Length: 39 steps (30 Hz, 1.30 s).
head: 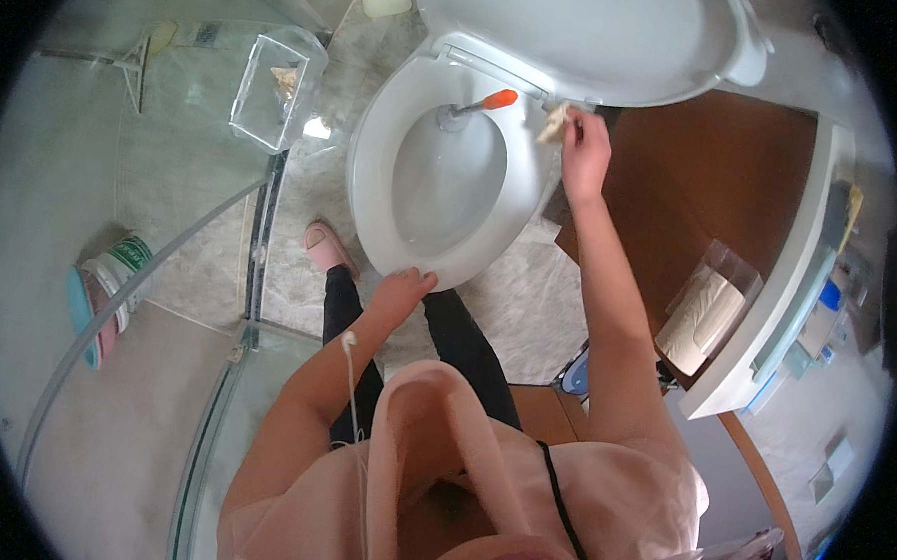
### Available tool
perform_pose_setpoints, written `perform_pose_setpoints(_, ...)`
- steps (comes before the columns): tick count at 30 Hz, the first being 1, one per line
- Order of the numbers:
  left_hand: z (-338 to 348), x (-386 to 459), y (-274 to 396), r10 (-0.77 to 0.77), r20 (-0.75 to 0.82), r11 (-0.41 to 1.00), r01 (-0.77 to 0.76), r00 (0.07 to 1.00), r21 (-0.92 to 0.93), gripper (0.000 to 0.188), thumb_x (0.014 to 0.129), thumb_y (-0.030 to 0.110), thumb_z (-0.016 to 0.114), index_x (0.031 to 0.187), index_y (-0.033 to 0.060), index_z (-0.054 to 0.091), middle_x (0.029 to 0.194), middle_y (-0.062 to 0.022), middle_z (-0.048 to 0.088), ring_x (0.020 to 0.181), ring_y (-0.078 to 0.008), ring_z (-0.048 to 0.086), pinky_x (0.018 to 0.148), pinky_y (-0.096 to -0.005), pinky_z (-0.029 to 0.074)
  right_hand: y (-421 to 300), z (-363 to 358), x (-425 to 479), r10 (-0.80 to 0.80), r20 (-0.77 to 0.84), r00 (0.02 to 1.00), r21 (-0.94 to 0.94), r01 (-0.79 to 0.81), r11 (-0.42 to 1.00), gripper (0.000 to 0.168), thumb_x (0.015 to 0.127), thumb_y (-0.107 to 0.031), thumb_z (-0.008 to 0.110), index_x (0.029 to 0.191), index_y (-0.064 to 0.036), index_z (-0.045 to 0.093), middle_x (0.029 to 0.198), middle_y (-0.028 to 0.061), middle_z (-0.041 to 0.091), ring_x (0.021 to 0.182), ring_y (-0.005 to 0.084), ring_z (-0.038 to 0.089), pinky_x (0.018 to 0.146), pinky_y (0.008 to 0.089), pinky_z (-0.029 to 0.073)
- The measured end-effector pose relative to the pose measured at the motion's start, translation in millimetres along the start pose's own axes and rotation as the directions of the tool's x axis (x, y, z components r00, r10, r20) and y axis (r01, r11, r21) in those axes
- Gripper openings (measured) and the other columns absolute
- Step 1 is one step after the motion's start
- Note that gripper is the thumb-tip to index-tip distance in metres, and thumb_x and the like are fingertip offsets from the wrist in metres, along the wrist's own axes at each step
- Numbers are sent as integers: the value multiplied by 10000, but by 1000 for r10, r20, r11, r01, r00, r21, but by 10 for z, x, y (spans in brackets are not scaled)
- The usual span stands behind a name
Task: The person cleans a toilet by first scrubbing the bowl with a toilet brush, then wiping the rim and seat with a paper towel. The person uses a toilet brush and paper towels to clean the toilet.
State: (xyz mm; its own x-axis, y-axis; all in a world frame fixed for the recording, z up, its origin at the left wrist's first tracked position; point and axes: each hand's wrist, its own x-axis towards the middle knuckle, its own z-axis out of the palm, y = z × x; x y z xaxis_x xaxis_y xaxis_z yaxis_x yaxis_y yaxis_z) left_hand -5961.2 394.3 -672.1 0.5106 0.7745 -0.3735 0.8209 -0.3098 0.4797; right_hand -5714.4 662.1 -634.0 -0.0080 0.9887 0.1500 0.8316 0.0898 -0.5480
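A white toilet [356,163] stands before me with its lid [579,38] raised and its seat [487,255] down. My left hand [403,297] grips the front edge of the seat. At the seat's rear right, my right hand [586,147] pinches a crumpled pale piece of tissue or cloth [553,127]. Inside the bowl, at the back, is the head of a toilet brush [449,118]; its orange handle [500,99] points to the right over the seat. The brush is apart from both hands.
Left of the toilet are a clear plastic bin [256,133] holding crumpled paper and a curved glass shower screen [149,267]. A bucket [130,258] and slippers [79,316] sit behind the glass. At right, a tissue pack [706,317] is against a brown cabinet [693,178] below a white counter edge [786,295].
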Motion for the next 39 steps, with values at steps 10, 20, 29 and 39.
perform_pose_setpoints(10,319,137,-178,-182,175,960,214,968,-181,374,785,82,494,1148,138,419,894,-136,488,758,-322,591,602,-397,503,394,1018,294,78,-121,990,-270,-109,957,193,786,-51,508,967,-49,574,966,124,528,915,301,503,796,366,422)
perform_pose_setpoints(20,132,268,-20,-409,-73,789,313,910,-528,368,820,174,555,1149,53,445,933,-180,516,831,-368,547,694,-422,467,280,1198,520,105,-176,979,-177,-137,975,112,756,-70,540,818,-26,623,897,138,592,827,325,563,730,395,463)
perform_pose_setpoints(29,-1857,1991,-8,-436,-398,774,111,807,-624,446,781,276,640,1158,90,492,943,-98,596,698,-233,546,674,-332,454,121,1272,561,-167,87,982,-344,187,920,109,704,-51,497,717,-38,604,839,139,599,811,292,579,703,355,495)
perform_pose_setpoints(39,-755,858,57,-558,-370,674,146,743,-724,329,798,120,607,1108,59,516,1020,-151,578,928,-320,551,808,-359,445,-486,1851,813,-423,245,873,-363,487,795,139,739,-81,496,837,-41,586,883,98,590,907,235,565,686,327,518)
